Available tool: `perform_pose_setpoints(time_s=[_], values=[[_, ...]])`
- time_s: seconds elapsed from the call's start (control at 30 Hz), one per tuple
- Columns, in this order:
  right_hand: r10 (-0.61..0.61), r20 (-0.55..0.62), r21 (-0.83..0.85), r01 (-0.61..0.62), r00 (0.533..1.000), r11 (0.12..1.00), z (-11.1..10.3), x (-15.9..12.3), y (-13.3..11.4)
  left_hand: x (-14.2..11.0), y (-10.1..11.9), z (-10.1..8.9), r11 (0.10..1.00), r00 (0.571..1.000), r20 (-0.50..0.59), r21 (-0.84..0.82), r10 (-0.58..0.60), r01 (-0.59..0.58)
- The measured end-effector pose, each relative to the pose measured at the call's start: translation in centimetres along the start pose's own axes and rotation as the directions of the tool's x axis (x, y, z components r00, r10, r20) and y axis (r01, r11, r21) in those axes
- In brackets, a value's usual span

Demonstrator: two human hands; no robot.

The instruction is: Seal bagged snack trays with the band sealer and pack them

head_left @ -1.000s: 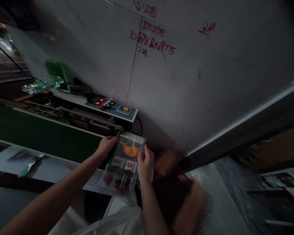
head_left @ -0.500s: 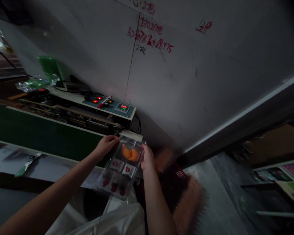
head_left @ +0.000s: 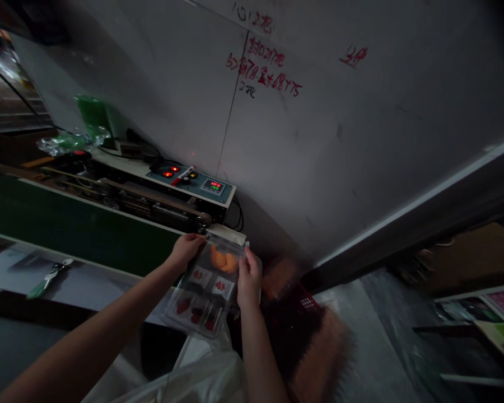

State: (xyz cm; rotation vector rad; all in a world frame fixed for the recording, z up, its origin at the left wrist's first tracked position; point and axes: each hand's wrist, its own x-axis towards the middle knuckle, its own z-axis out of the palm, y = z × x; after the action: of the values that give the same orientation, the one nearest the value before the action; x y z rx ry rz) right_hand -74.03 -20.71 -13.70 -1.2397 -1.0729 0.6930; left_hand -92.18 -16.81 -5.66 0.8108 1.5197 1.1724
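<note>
Both my hands hold a clear plastic pouch [head_left: 205,285] with orange pieces at its top and small red-and-white packets lower down. My left hand [head_left: 186,250] pinches the pouch's upper left corner, and my right hand [head_left: 248,279] grips its right edge. The top of the pouch sits at the right-hand end of a band sealing machine [head_left: 159,196], just below its blue control panel [head_left: 191,182] with lit red lamps and a digital readout.
A green conveyor belt [head_left: 75,229] runs leftward along the sealer. A red marker [head_left: 182,175] lies on the panel. Green-handled scissors [head_left: 46,278] lie on the shelf at left. A red crate [head_left: 306,305] stands on the floor at right, and white plastic bags [head_left: 193,378] sit below my arms.
The pouch and both hands have stayed at the sealer's right end, shifting only slightly. The camera view has wobbled a little.
</note>
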Motion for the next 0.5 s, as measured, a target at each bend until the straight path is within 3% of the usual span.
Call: perform_pose_setpoints(time_s=[0.23, 0.5], values=[[-0.192, -0.124, -0.279, 0.152, 0.974, 0.948, 1.6, 1.5, 0.7, 0.5, 0.7, 0.3, 0.999, 1.0, -0.024, -0.035, -0.017, 0.016], [-0.215, -0.126, -0.356, 0.158, 0.969, 0.921, 4.3, 1.6, -0.3, 1.6, 1.1, -1.3, 0.997, 0.997, -0.066, -0.074, -0.034, 0.03]])
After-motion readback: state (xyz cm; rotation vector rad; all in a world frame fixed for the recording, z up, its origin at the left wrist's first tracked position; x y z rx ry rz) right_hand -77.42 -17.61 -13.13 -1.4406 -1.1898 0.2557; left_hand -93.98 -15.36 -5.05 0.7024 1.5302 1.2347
